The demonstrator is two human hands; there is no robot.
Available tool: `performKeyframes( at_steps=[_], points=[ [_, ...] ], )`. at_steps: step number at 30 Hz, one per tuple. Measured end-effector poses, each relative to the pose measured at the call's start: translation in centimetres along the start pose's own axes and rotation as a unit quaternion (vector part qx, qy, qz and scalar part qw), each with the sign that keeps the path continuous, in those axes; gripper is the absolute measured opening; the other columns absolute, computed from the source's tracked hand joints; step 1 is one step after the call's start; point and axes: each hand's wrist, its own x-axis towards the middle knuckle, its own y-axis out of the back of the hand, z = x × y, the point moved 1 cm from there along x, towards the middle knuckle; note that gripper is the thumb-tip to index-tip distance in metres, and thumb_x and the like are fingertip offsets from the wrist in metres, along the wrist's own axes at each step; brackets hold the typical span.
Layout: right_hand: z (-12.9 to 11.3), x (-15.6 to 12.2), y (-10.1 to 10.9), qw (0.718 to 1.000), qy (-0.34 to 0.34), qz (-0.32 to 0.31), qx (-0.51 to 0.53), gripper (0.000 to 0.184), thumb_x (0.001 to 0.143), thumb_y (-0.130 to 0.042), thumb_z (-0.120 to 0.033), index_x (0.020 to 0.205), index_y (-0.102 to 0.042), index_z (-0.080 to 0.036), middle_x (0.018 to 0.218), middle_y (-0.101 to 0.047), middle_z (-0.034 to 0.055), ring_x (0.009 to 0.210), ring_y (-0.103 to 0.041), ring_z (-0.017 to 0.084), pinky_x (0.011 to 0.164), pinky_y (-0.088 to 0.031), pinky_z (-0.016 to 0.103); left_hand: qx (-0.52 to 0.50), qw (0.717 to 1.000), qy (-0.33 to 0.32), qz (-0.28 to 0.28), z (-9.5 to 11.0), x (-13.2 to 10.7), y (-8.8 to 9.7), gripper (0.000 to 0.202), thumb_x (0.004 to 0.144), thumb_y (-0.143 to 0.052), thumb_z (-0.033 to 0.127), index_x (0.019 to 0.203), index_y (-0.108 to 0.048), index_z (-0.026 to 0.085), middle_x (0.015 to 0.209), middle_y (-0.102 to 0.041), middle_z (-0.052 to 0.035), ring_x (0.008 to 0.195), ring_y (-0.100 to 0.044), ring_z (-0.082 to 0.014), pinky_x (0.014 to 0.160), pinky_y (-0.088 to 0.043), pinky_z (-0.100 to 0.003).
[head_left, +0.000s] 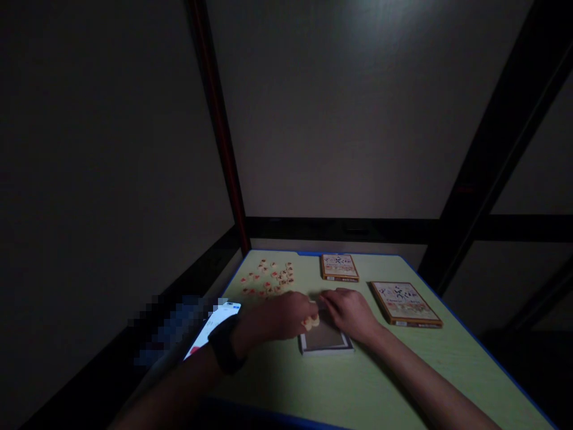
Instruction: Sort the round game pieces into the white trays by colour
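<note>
My left hand (293,313), with a dark band (227,343) on its wrist, is closed over the left side of an open shallow box (326,351). Pale round Chinese chess pieces (310,322) show at its fingers, and it appears to grip them. Across the box's far right part reaches my right hand (349,309), its fingers pinched together near the left hand's fingertips. Whatever lies between them is too dark and small to make out. More Chinese chess pieces (283,276), with red and dark markings, lie scattered on the table beyond my left hand.
Two flat printed boxes lie on the table (430,358): a smaller-looking box (340,267) at the back and another box (405,303) on the right. A lit phone (212,327) is by the left edge. Walls stand behind and to the left.
</note>
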Motion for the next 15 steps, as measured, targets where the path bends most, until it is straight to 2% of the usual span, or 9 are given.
performKeyframes(
  at_steps=[3,7,11,13,15],
  points=[
    [-0.1,0.0,0.0,1.000,-0.003,-0.012,-0.002,0.029,0.098,-0.043,-0.026,0.092,-0.071,-0.019,0.080,-0.073,0.0071,0.073,-0.065,0.018,0.064,-0.034,0.026,0.027,0.998,-0.046,0.017,1.3,0.2,-2.2,0.013,0.088,-0.051,0.014,0.087,-0.063,0.019,0.090,-0.067,-0.0032,0.085,-0.061,-0.0188,0.075,-0.046,-0.029],
    [0.0,0.0,0.1,1.000,-0.001,-0.016,0.000,0.029,0.096,-0.044,-0.025,0.090,-0.072,-0.018,0.081,-0.074,0.0082,0.073,-0.065,0.018,0.063,-0.034,0.027,0.034,0.997,-0.052,0.034,0.8,0.7,-3.6,0.017,0.089,-0.050,0.014,0.079,-0.062,0.019,0.085,-0.066,-0.0023,0.078,-0.059,-0.0178,0.069,-0.043,-0.029],
    [-0.1,-0.1,1.0,0.997,0.017,-0.065,0.035,0.022,0.088,-0.052,-0.020,0.080,-0.072,-0.020,0.075,-0.074,0.0048,0.067,-0.063,0.017,0.061,-0.032,0.026,0.002,0.999,-0.033,0.013,0.2,0.5,-2.0,0.016,0.089,-0.051,0.015,0.081,-0.064,0.019,0.084,-0.068,-0.0021,0.079,-0.061,-0.0165,0.072,-0.045,-0.027],
    [-0.4,-0.2,1.6,0.993,0.034,-0.098,0.059,0.018,0.082,-0.056,-0.017,0.078,-0.073,-0.021,0.072,-0.073,0.0019,0.065,-0.062,0.016,0.060,-0.032,0.026,-0.005,1.000,0.011,0.024,-0.1,0.1,-0.6,0.014,0.088,-0.052,0.014,0.085,-0.065,0.020,0.085,-0.069,-0.0027,0.084,-0.063,-0.0176,0.077,-0.046,-0.027],
    [-1.1,-0.3,1.9,0.987,0.065,-0.124,0.077,0.015,0.077,-0.060,-0.015,0.077,-0.072,-0.023,0.073,-0.073,-0.0002,0.065,-0.062,0.015,0.060,-0.032,0.025,-0.002,0.995,0.086,0.057,-0.5,-0.2,0.3,0.014,0.086,-0.053,0.012,0.091,-0.065,0.019,0.091,-0.070,-0.0044,0.090,-0.064,-0.0193,0.083,-0.047,-0.030]
  ],
)
